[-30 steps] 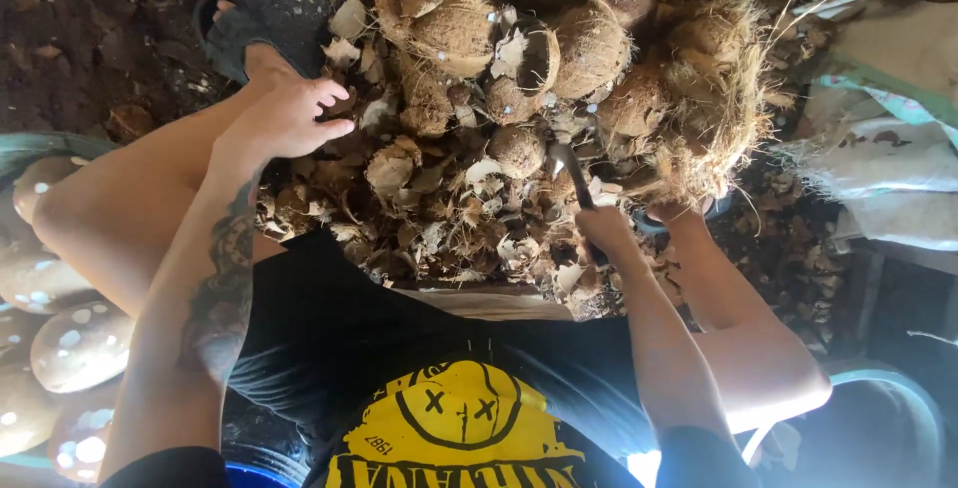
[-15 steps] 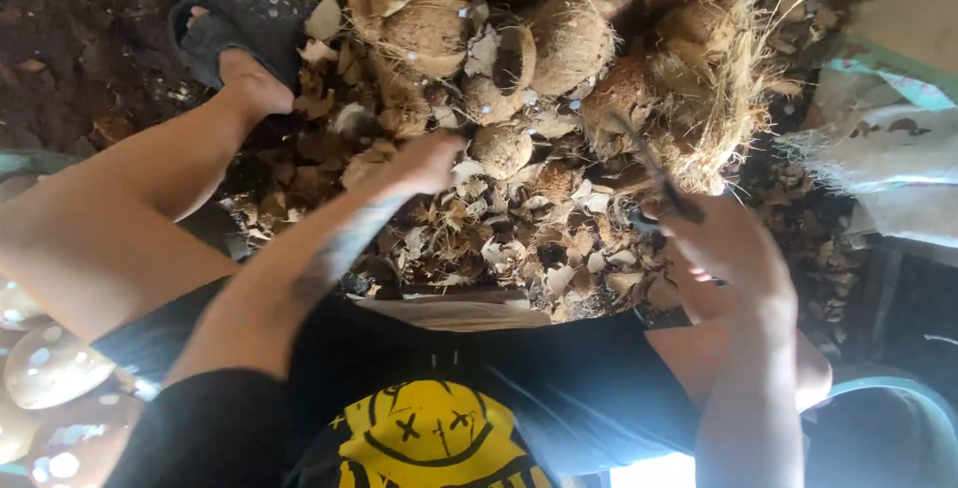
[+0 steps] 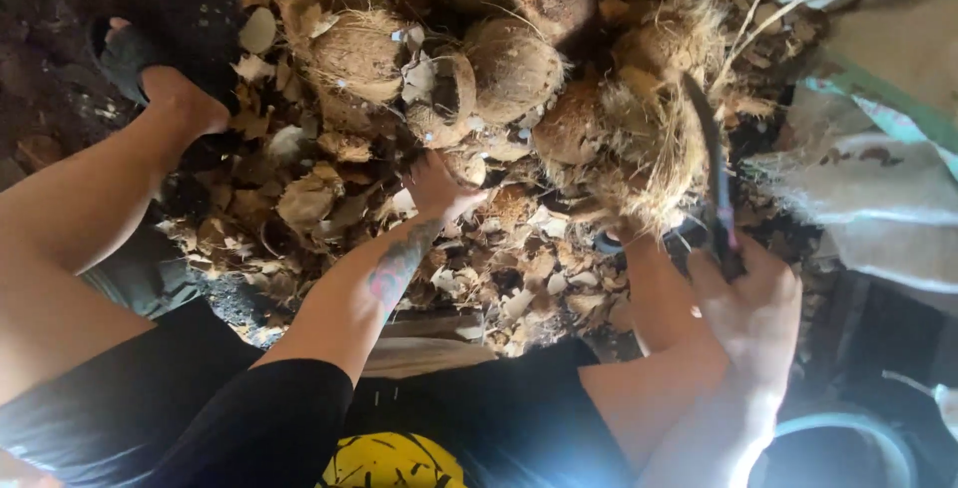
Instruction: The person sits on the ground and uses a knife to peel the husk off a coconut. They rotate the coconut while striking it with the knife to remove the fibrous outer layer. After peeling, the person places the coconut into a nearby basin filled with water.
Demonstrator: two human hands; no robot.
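My left hand [image 3: 439, 189] reaches forward into a heap of brown husk scraps [image 3: 519, 288], its fingers apart and resting against a small husked coconut [image 3: 469, 164]; it grips nothing. My right hand [image 3: 748, 298] is low on the right, closed round the handle of a dark curved knife [image 3: 714, 169] whose blade points away from me, beside a fibrous coconut [image 3: 649, 149]. Several more hairy coconuts [image 3: 514, 69] are piled beyond both hands.
My left leg runs to a foot in a dark sandal [image 3: 140, 59] on dark soil at the upper left. A white woven sack [image 3: 868, 179] lies on the right. A round blue-rimmed container [image 3: 848, 438] stands at the lower right. Husk chips cover the ground between my legs.
My left hand moved from my knee rightward into the husk heap by the coconuts. My right hand, with the knife, pulled back toward me and to the right.
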